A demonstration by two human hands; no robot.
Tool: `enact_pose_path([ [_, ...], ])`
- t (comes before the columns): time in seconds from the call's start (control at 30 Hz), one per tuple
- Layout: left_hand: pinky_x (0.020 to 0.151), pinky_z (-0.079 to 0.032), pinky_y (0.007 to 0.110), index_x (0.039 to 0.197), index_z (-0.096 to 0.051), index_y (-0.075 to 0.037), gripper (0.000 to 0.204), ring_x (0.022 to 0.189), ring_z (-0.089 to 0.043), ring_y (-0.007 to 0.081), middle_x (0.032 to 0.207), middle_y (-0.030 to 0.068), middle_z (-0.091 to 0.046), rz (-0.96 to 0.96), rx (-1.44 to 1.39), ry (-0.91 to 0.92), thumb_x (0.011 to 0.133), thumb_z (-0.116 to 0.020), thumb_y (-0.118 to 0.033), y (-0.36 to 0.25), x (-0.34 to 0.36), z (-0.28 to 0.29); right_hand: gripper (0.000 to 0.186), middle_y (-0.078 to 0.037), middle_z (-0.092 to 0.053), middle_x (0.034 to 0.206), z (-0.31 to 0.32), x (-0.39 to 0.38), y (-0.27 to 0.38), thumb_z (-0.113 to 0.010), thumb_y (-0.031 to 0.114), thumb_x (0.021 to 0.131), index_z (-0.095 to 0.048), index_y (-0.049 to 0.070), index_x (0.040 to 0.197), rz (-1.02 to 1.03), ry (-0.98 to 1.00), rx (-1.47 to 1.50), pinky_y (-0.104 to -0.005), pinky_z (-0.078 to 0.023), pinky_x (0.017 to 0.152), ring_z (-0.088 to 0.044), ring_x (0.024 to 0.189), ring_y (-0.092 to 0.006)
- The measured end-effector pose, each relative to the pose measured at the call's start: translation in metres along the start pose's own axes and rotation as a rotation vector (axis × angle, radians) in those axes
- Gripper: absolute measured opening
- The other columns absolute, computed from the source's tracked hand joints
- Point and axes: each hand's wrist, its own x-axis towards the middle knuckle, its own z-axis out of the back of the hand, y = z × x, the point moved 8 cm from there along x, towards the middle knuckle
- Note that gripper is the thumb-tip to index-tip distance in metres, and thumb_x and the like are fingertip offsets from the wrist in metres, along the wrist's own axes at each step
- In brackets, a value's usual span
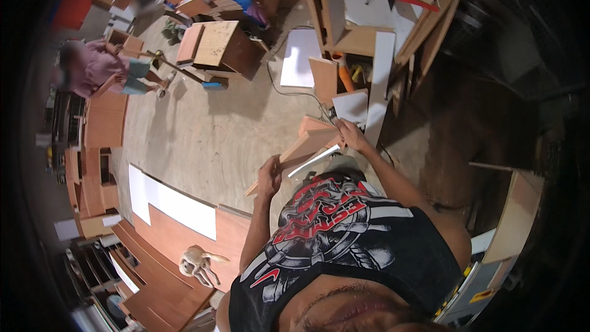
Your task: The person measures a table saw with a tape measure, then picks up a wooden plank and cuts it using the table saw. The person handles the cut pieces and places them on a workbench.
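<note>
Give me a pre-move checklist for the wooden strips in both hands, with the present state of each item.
1. Left hand grips the low end of the long light-brown wooden strips: ok.
2. Right hand grips their upper end: ok.
3. Strips bundled evenly: not ok, the ends fan apart and a white-edged strip sits lower.
4. Bare concrete floor just ahead of the strips: ok.
5. Space on the right: not ok, leaning white and brown boards stand close to the right hand.
6. Other people: ok, the crouching person in a pink top is far off to the left.
</note>
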Motion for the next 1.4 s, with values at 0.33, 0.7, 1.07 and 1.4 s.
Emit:
enact_pose_path([
  [0.33, 0.082, -0.048, 0.048, 0.116, -0.055, -0.005, 0.048, 0.095, -0.060, 0.0426, 0.099, 0.0206, -0.063, -0.039, 0.040, 0.049, 0.070, -0.057, 0.002, 0.004, 0.006, 0.002, 0.041, 0.001, -0.039, 0.065, -0.008, 0.002, -0.004, -0.042, 0.039, 0.106, -0.051, 0.001, 0.093, -0.093, -0.044, 0.259, -0.0278, -0.040, 0.055, -0.041, 0.057, -0.0099],
  [0.7, 0.084, -0.049, 0.048, 0.118, -0.055, -0.006, 0.048, 0.095, -0.061, 0.0415, 0.100, 0.0203, -0.063, 0.010, 0.024, 0.069, 0.070, -0.058, 0.000, 0.007, 0.005, -0.003, 0.044, 0.001, -0.042, 0.064, -0.004, 0.023, -0.032, -0.040, 0.044, 0.106, -0.049, 0.005, 0.086, -0.061, 0.009, 0.069, -0.0278, -0.039, 0.056, -0.042, 0.058, -0.0101],
  [1.07, 0.087, -0.049, 0.048, 0.119, -0.055, -0.005, 0.048, 0.100, -0.060, 0.0419, 0.106, 0.0213, -0.062, -0.006, 0.023, 0.059, 0.071, -0.058, -0.002, 0.004, 0.000, -0.007, 0.043, 0.002, -0.040, 0.067, -0.010, 0.023, -0.042, -0.041, 0.044, 0.105, -0.049, 0.002, 0.099, -0.110, 0.065, 0.203, -0.0253, -0.038, 0.054, -0.041, 0.058, -0.0084],
  [1.4, 0.086, -0.050, 0.047, 0.119, -0.056, -0.005, 0.045, 0.099, -0.061, 0.0421, 0.103, 0.0212, -0.063, 0.041, 0.006, 0.027, 0.074, -0.057, -0.001, 0.005, -0.004, -0.007, 0.042, 0.002, -0.041, 0.069, -0.011, 0.046, -0.097, -0.041, 0.043, 0.106, -0.051, 0.003, 0.096, 0.030, -0.037, 0.011, -0.0254, -0.038, 0.054, -0.040, 0.058, -0.0082],
])
